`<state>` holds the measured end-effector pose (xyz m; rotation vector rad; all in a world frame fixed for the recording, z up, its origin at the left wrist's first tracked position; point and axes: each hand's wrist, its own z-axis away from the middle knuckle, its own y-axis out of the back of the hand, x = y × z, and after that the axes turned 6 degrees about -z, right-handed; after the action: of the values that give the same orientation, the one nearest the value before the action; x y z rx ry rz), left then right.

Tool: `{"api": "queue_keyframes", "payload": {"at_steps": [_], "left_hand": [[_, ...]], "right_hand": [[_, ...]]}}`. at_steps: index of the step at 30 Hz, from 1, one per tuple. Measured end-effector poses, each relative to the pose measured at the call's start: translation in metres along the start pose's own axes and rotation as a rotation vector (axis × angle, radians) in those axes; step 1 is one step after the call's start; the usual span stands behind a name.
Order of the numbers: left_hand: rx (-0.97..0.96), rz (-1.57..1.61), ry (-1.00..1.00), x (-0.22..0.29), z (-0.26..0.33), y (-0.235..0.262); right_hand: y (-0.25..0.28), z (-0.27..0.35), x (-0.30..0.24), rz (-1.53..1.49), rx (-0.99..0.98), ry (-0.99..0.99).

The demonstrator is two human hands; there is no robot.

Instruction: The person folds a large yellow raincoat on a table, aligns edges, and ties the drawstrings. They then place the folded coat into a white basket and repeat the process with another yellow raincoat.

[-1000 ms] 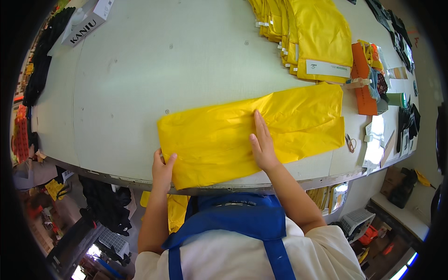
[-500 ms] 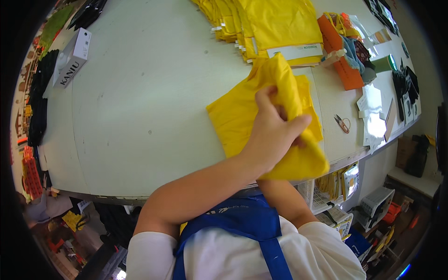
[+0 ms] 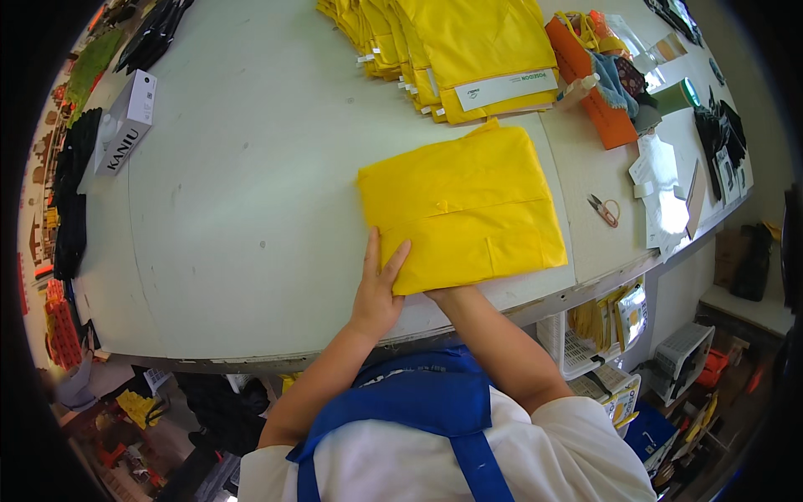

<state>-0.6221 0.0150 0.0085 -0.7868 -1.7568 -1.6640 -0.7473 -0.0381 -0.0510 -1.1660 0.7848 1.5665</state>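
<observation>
At the lower centre, the left hand (image 3: 378, 293) spreads thumb and forefinger in a V against the lower left edge of a folded yellow bundle (image 3: 460, 205). The right hand (image 3: 443, 294) is tucked under its near edge, fingers hidden, so its grip cannot be told. The bundle lies flat just beyond both hands, mid-frame. Lower right, a white basket (image 3: 550, 341) holds yellow packs (image 3: 592, 322). Farther, upper right, an orange box (image 3: 615, 125) contains blue cloth (image 3: 613, 79); upper left, a white box (image 3: 142, 96) holds a white bottle (image 3: 107, 128).
</observation>
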Motion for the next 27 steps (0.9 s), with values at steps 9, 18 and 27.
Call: {"api": "queue_keyframes", "payload": {"at_steps": [9,18,27], "left_hand": [[-0.165,-0.465,-0.162,-0.052,-0.005,0.025],[0.071,1.421,0.751,-0.015,0.045,-0.034],[-0.041,1.374,0.941,0.030,0.038,-0.039]], "right_hand": [[0.098,0.025,-0.178,0.767,-0.234,0.584],[0.132,-0.055,-0.115,1.285,-0.195,-0.035],[0.136,-0.077,-0.125,0.703,-0.540,-0.673]]}}
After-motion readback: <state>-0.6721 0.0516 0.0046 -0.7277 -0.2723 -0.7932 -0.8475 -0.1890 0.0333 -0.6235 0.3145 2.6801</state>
